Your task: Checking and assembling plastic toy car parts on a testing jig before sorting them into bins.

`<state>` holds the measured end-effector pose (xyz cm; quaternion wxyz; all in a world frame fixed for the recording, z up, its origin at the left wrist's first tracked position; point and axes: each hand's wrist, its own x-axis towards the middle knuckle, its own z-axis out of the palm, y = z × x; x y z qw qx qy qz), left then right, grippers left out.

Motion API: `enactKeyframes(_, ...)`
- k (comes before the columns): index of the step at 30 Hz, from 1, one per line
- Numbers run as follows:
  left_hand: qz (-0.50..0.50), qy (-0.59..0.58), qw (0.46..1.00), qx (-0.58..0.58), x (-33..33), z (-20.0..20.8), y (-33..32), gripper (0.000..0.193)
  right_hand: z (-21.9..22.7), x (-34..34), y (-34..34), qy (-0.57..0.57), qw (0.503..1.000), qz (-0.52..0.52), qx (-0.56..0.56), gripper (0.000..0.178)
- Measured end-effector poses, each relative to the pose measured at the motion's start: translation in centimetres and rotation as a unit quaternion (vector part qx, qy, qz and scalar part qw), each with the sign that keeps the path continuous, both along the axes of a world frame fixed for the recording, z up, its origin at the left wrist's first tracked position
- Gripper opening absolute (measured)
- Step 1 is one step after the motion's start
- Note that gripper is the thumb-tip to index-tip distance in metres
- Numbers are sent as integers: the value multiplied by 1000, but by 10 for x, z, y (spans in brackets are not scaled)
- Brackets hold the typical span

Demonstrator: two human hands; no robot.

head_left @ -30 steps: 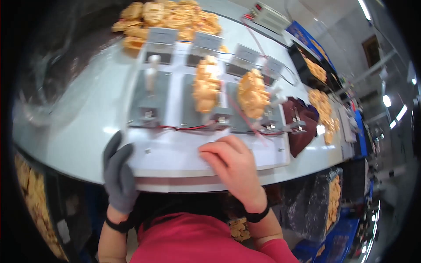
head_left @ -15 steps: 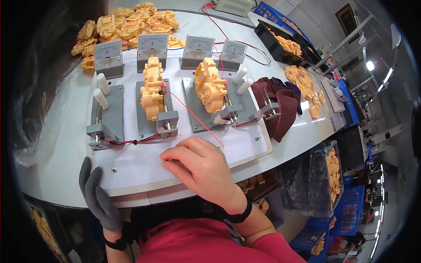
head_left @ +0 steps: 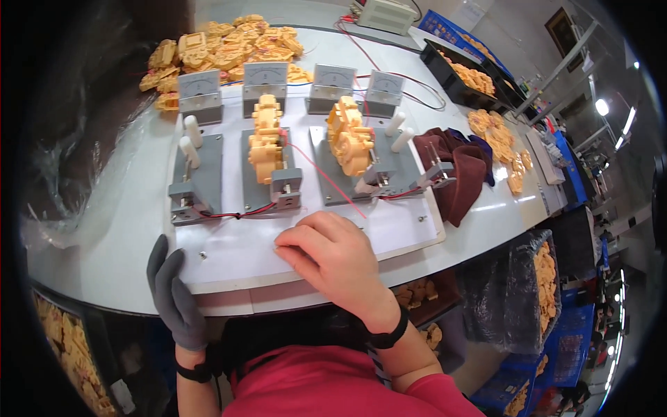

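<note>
On the worktop (head_left: 104, 260), yellow parts (head_left: 266, 146) stay beyond the curled right hand (head_left: 335, 260), grip unclear, long axes pointing away; left hand (head_left: 176, 300) loosely extended.

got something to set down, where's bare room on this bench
Barest: white tabletop left of the board, in front of the plastic sheet; also between the brown cloth and the front edge. The board's front strip has room between the left hand and right hand, around a small bolt. Crowded: the fixtures, meters and heaped yellow parts toward the back.
</note>
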<state>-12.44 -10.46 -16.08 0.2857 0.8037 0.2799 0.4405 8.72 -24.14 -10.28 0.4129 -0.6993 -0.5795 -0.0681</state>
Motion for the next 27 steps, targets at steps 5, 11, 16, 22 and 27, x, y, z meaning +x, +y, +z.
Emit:
enactKeyframes(5,-1,4,999,33,2,-1,1,37,0,-1,-1,-21,1000,-11,2,13)
enactKeyframes(11,4,-11,1000,-6,3,5,-2,35,-1,-4,0,-17,1000,-15,22,14)
enactKeyframes(16,4,-14,1000,-11,3,4,0,35,1,-4,-1,-13,1000,-14,18,16)
enactKeyframes(22,-2,23,1000,16,-5,21,9,32,6,-6,-5,122,991,-14,45,35)
enactKeyframes(27,-92,9,991,-96,4,98,58,42,11,-3,1,209,973,6,95,52)
